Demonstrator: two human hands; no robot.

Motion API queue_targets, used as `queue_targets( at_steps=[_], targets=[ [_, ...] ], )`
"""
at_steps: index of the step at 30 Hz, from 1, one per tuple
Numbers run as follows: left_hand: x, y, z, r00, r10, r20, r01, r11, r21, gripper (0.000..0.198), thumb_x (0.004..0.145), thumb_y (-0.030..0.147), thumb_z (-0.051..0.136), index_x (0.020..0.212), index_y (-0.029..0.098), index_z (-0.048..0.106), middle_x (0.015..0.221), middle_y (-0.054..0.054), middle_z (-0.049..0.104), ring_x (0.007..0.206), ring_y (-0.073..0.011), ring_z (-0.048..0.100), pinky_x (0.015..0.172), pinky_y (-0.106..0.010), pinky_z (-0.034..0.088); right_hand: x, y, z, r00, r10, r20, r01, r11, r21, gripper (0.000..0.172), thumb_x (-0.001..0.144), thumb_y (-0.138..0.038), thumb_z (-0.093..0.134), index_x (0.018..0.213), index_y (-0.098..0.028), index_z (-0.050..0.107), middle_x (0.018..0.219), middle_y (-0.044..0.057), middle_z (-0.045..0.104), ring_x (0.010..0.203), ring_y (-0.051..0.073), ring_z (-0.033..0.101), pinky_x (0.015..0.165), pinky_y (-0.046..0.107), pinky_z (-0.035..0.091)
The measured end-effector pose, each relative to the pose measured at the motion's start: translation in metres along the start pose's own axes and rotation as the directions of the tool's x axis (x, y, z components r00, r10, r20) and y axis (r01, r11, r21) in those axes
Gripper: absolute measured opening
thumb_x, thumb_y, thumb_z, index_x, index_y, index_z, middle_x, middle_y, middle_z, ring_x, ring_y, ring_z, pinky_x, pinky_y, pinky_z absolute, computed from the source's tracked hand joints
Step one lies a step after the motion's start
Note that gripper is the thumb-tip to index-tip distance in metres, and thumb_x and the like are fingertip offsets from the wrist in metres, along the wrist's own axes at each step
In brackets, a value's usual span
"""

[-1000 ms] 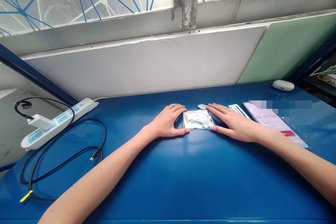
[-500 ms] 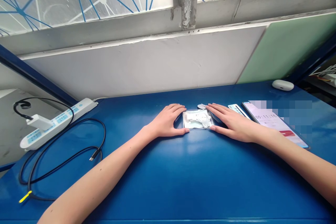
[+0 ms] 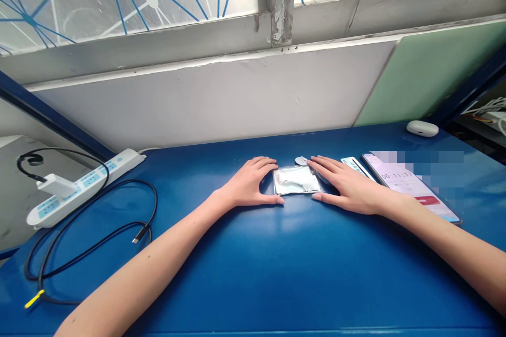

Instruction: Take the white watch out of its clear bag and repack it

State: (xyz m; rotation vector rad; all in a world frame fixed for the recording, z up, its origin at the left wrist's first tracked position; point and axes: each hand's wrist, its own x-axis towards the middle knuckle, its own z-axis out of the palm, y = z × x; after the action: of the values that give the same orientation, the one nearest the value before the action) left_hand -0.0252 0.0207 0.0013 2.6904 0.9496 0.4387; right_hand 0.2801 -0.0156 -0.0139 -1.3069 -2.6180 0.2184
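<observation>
A small clear plastic packet (image 3: 296,180) with something whitish inside lies flat on the blue table (image 3: 253,274). My left hand (image 3: 253,181) rests at the packet's left side, thumb and fingers spread apart, holding nothing. At its right side lies my right hand (image 3: 343,184), also with thumb and fingers apart and nothing held. A small round silvery piece (image 3: 301,160) sits just behind the packet, close to my right fingertips.
Right of my right hand lie a light card (image 3: 358,167) and a phone (image 3: 411,184) showing a timer. A white case (image 3: 422,128) sits at the back right. On the left are a power strip (image 3: 89,184) and a coiled black cable (image 3: 154,205).
The whole view has shifted slightly. Both hands keep about the same places beside the packet, and the right thumb seems slightly off its corner. The phone's timer has advanced one second.
</observation>
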Motion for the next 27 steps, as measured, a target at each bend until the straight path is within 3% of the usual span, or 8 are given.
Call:
queue_targets(
  at_steps=[10, 18, 23, 27],
  targets=[
    [0.000, -0.004, 0.001, 0.999, -0.011, 0.039, 0.008, 0.998, 0.058, 0.072, 0.087, 0.067, 0.056, 0.139, 0.018, 0.054, 0.146, -0.013, 0.050, 0.138, -0.0334, 0.040, 0.112, -0.050, 0.034, 0.002, -0.003, 0.003, 0.997, -0.024, -0.078, 0.024, 1.000, -0.004, 0.071, 0.093, -0.056, 0.051, 0.151, -0.019, 0.037, 0.153, 0.018, 0.043, 0.139, 0.036, 0.041, 0.109, 0.055, 0.041],
    [-0.001, -0.002, -0.001, 0.999, 0.012, 0.030, -0.012, 1.000, 0.015, 0.066, 0.100, 0.061, 0.025, 0.137, 0.016, 0.055, 0.144, -0.015, 0.052, 0.137, -0.0320, 0.042, 0.112, -0.050, 0.033, 0.004, -0.012, 0.004, 0.945, -0.099, -0.313, 0.135, 0.986, 0.094, 0.037, 0.099, -0.030, 0.045, 0.133, -0.027, 0.058, 0.133, 0.013, 0.060, 0.116, 0.028, 0.062, 0.095, 0.046, 0.053],
    [-0.002, -0.002, -0.001, 1.000, 0.012, -0.020, -0.013, 0.999, -0.035, 0.076, 0.096, 0.068, 0.029, 0.144, 0.011, 0.042, 0.145, -0.020, 0.049, 0.135, -0.0338, 0.043, 0.112, -0.051, 0.034, 0.006, -0.019, 0.001, 0.926, -0.016, -0.377, 0.117, 0.962, 0.248, 0.033, 0.099, -0.035, 0.044, 0.125, -0.028, 0.062, 0.119, 0.011, 0.066, 0.104, 0.027, 0.066, 0.089, 0.045, 0.056],
    [-0.003, -0.002, 0.001, 0.999, -0.024, -0.032, 0.023, 0.999, -0.036, 0.074, 0.093, 0.063, 0.046, 0.148, 0.016, 0.034, 0.150, -0.018, 0.041, 0.139, -0.0332, 0.039, 0.114, -0.049, 0.034, 0.008, -0.023, 0.001, 0.911, 0.179, -0.371, 0.023, 0.878, 0.478, 0.027, 0.096, -0.041, 0.051, 0.114, -0.025, 0.064, 0.100, 0.008, 0.072, 0.087, 0.025, 0.069, 0.080, 0.043, 0.058]
  ],
)
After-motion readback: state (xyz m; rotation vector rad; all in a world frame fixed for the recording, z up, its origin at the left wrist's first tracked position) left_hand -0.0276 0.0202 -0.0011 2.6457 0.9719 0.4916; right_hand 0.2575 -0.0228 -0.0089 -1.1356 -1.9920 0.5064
